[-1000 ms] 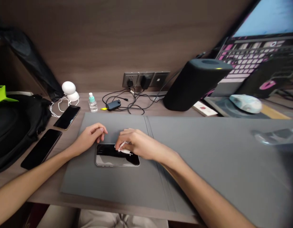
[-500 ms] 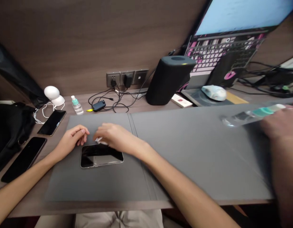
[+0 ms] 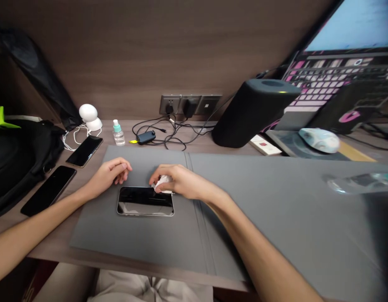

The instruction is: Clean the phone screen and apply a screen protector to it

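Observation:
My right hand (image 3: 178,181) pinches a crumpled white tissue (image 3: 164,183) at the far right edge of a smartphone (image 3: 145,202). The phone lies flat on the grey desk mat (image 3: 150,237), its dark glass face up and reflecting light. Just left of the phone's upper corner, my left hand (image 3: 114,174) rests on the mat with its fingers curled in loosely and nothing in them.
Two dark phones, one nearer (image 3: 49,189) and one farther (image 3: 84,151), lie on the left. A small teal-collared bottle (image 3: 119,135), cables (image 3: 175,134), a black speaker-like device (image 3: 253,113) and a mouse (image 3: 319,139) line the back. A blurred clear bottle (image 3: 351,184) is at right.
The view has turned left, so the scene sits farther right. My right hand has shifted toward the phone's right end, with the tissue showing more. The other person's hand at right has left view.

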`<action>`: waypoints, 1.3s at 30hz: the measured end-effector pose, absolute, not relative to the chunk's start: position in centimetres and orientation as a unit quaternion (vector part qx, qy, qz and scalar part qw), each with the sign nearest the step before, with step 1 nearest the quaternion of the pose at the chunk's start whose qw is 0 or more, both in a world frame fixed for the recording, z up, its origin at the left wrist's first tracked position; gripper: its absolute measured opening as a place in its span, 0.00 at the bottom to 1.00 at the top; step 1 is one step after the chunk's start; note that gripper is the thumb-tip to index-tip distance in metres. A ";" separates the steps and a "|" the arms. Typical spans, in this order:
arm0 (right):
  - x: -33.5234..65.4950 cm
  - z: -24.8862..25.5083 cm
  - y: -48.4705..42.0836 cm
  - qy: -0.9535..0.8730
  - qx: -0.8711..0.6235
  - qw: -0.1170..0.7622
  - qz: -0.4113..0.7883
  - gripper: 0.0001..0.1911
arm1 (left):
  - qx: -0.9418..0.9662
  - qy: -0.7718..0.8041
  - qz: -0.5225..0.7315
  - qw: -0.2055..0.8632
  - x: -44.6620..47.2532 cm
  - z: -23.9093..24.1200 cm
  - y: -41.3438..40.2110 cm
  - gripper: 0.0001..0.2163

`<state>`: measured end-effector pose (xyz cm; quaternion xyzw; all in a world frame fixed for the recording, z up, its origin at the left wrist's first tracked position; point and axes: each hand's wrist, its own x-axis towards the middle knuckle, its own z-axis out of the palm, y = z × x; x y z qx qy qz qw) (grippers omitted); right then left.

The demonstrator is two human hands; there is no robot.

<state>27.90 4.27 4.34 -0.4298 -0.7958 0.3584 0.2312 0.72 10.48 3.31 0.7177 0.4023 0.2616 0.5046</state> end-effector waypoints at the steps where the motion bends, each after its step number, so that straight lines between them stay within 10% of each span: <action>1: 28.1 4.3 4.3 -0.789 -0.441 0.226 0.365 0.07 | 0.717 0.401 0.263 0.506 0.8 3.4 10.4 0.12; 39: 25.2 4.6 2.1 -0.851 -0.439 0.161 0.240 0.10 | 0.702 0.359 0.286 0.544 1.0 2.3 9.8 0.09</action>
